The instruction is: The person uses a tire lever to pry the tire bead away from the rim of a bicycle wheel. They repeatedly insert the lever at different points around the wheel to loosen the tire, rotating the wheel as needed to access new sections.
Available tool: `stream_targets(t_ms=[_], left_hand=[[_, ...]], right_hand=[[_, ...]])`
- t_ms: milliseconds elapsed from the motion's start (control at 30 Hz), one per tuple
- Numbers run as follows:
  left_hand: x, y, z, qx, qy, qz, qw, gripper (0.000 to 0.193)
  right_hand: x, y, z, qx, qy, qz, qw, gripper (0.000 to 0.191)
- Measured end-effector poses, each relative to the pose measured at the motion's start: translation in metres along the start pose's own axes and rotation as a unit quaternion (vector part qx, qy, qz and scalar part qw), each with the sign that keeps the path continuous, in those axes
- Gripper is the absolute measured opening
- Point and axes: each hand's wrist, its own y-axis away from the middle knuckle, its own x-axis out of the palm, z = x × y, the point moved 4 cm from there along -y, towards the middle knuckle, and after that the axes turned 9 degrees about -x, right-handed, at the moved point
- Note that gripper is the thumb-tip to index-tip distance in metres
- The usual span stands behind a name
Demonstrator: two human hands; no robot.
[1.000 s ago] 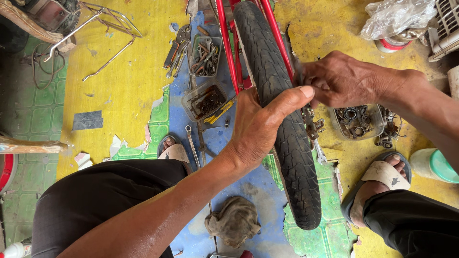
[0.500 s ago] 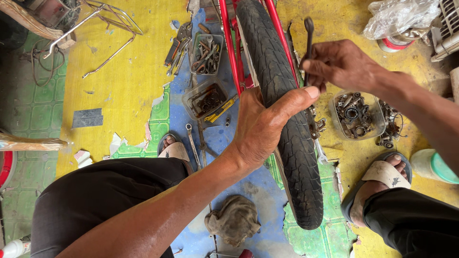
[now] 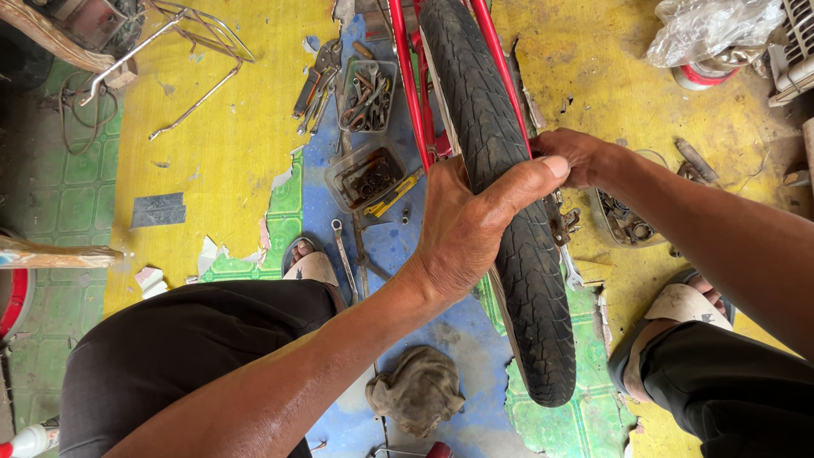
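**Both hands on bike tire, seen from above**

Floor (image 3: 220,127): painted yellow w/ blue strip mid-frame, green tiles showing through where paint is chipped. Person's legs in dark trousers at bottom L and R, feet in sandals.

Tire (image 3: 509,212): black, treaded, runs from top centre down to lower centre, standing on edge betw. the knees. Red frame (image 3: 405,76) tubes along both sides of it at top.

Left hand (image 3: 471,225): wrapped over tire from its left side, thumb across the tread, other fingers hidden behind the tire, so can't tell their state.

Right hand (image 3: 581,157): at tire's right edge, fingers curled in vs the rim side; what they pinch, can't tell.

Rag (image 3: 417,388): grey, crumpled, on blue floor below left arm.

Trays (image 3: 366,174): two clear ones w/ small metal parts, left of frame. Wrench (image 3: 343,259) just below them.
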Motion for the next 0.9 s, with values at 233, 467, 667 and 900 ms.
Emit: stream_targets(t_ms=[233,467,667,900], left_hand=[[-0.001,-0.001,-0.003,0.029,-0.025,-0.023,0.999,0.027],[-0.002,-0.001,-0.004,0.034,-0.027,-0.024,0.999,0.027],[-0.001,-0.001,-0.002,0.007,-0.013,-0.014,1.0,0.029],[-0.001,-0.002,-0.001,0.008,-0.009,-0.006,1.0,0.032]], right_hand=[[-0.027,0.02,0.045,-0.105,0.012,-0.036,0.994,0.026],[-0.028,0.126,0.125,-0.328,0.378,-0.003,0.865,0.031],[0.007,0.162,0.134,-0.316,0.495,0.086,0.805,0.031],[0.019,0.169,0.138,-0.305,0.546,0.104,0.773,0.029]])
